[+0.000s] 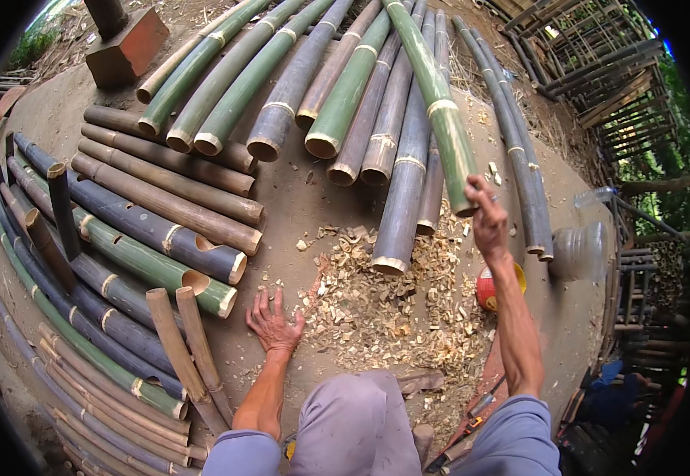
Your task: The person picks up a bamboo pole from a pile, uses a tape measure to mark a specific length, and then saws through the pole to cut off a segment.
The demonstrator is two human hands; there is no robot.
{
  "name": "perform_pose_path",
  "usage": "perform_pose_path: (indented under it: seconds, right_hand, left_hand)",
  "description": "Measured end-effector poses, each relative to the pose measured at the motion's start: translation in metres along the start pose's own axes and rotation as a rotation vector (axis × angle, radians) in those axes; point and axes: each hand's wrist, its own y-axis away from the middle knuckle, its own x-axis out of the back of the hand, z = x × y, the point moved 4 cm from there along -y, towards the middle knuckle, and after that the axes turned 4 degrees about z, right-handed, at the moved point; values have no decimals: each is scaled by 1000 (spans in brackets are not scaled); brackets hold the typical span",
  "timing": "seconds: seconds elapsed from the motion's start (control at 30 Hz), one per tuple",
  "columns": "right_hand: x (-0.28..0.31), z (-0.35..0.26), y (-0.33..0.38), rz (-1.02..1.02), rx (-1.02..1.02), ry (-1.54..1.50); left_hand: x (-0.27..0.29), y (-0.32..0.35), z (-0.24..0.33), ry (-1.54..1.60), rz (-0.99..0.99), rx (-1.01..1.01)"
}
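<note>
My right hand (489, 222) is closed around the near end of a green bamboo pole (444, 115), which slants away across other poles toward the far edge. On the bare ground rests my left hand (276, 324), fingers spread, holding nothing. Just beyond it lies a green bamboo pole with holes cut in it (142, 258), its open end close to my fingertips. Wood chips (392, 313) are scattered between my two hands. Several green and dark bamboo poles fan out ahead, including a dark pole (406, 194) whose cut end sits over the chips.
Brown bamboo lengths (174, 186) lie stacked at left, with short upright pieces (172, 341) near my left forearm. By my right forearm are a red can (488, 289), a clear plastic jug (581, 252) and hand tools (480, 406). A reddish block (128, 51) stands far left.
</note>
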Motion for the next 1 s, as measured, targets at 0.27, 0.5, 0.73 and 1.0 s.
perform_pose_path:
  seconds: [0.27,0.5,0.73,1.0]
  right_hand:
    - [-16,-88,66,-138,-23,71]
    - [-55,-32,51,-67,-727,-245]
    - [-61,-44,39,-116,-822,-263]
    - [27,-40,80,-330,-705,282]
  left_hand:
    - [-4,5,-3,-43,29,5]
    - [-5,3,2,-25,47,-33]
    - [-2,4,0,-13,55,-23]
    - [-1,6,-1,-25,92,-43]
